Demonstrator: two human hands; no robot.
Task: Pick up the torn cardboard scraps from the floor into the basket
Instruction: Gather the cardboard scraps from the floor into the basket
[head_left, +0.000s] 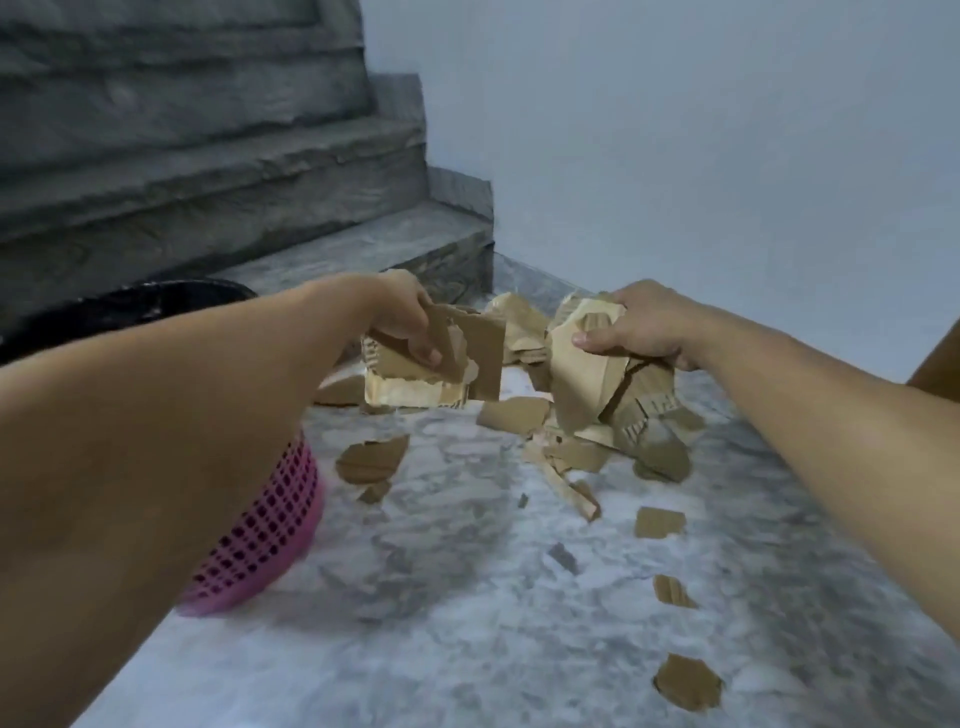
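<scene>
Left hand (410, 325) and right hand (636, 327), each grip pinching a cardboard wad (576, 374); loose scraps (371, 460) strew the floor right of the pink basket (270, 525). Light, stiffish, ragged: take by edges.

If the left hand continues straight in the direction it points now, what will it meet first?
The left hand, shut on cardboard pieces, points forward and right. It would probably first meet the cardboard bundle held by the right hand, though depth is unclear.
</scene>
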